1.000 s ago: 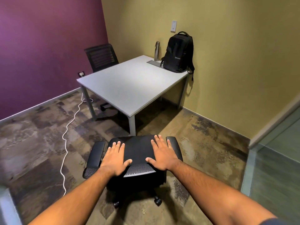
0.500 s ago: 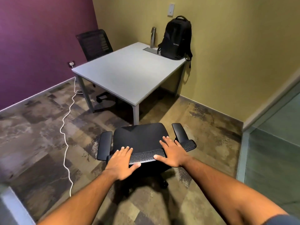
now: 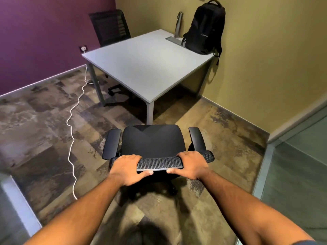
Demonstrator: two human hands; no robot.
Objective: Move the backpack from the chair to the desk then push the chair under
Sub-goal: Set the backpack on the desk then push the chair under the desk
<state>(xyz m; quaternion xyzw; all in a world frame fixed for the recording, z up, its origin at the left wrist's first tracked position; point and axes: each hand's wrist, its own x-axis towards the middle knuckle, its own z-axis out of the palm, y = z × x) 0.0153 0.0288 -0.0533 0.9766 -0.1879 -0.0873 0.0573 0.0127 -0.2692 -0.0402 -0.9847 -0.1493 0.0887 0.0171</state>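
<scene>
A black backpack [image 3: 205, 30] stands upright on the far right corner of the white desk [image 3: 146, 66], leaning against the yellow wall. A black office chair [image 3: 152, 142] stands on the floor in front of the desk's near corner leg, its empty seat facing the desk. My left hand [image 3: 127, 167] grips the top edge of the mesh backrest [image 3: 159, 162] at its left end. My right hand [image 3: 192, 165] grips the same edge at its right end. Both thumbs curl under the rim.
A second black mesh chair [image 3: 109, 27] stands behind the desk by the purple wall. A metal bottle [image 3: 178, 23] and a cable hatch [image 3: 174, 39] sit next to the backpack. A white cable [image 3: 72, 131] runs across the floor on the left. Glass panel [image 3: 297, 165] at right.
Both hands slid back from the seat and backrest top and closed around the backrest's top edge. The chair now sits squarer to the desk.
</scene>
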